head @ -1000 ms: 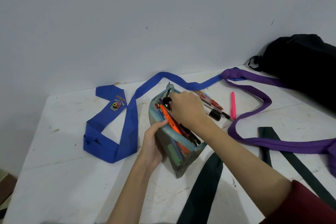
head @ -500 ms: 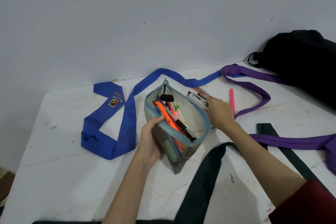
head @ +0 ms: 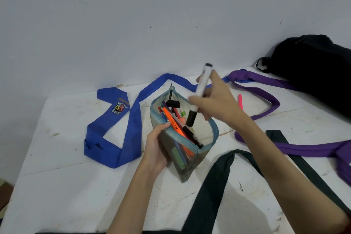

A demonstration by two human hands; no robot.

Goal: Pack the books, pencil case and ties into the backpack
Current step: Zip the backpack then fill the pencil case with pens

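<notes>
My right hand [head: 214, 100] reaches in from the lower right, forearm angled up across the surface [head: 57, 186], fingers curled round a white marker [head: 200, 93] above the open pencil case [head: 190, 169]. The marker stands nearly upright, tilted slightly, its black cap pointing down into the case's mouth and its far end rising above my knuckles. My left hand [head: 157, 150] comes up from below and grips the case's near left wall, thumb hooked over the zipper rim, holding the mouth wide. The case sits mid-surface, its long axis running from near right to far left, with an orange pen [head: 173, 121] and other pens lying along it inside. A blue tie [head: 115, 135] loops on the surface left of the case; a purple tie [head: 266, 91] curls to the right, beyond my right hand; a dark tie [head: 214, 186] bends under my right forearm. A pink pen [head: 240, 101] lies on the surface just right of that hand. The black backpack [head: 313, 70] rests at the far right, against the wall [head: 133, 15].
</notes>
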